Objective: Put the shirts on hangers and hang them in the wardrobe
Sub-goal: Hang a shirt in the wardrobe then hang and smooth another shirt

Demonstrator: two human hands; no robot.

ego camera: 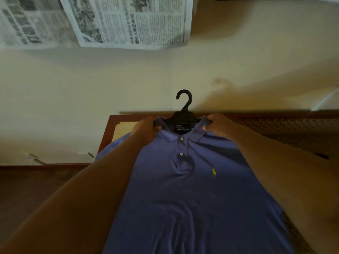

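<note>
While gripped: collar (199, 133), both hands' fingers (206, 127).

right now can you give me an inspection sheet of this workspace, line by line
surface: wooden-framed piece with woven cane panel, set against a cream wall
job's things: blue polo shirt lies front up, two buttons visible; black hanger sits inside the collar, hook sticking out above the neck
clutter: newspaper sheets on the wall above
hands: left hand pinches the left side of the collar; right hand pinches the right side
cables: nothing seen
surroundings: dark floor at lower left; wardrobe not in view
</note>
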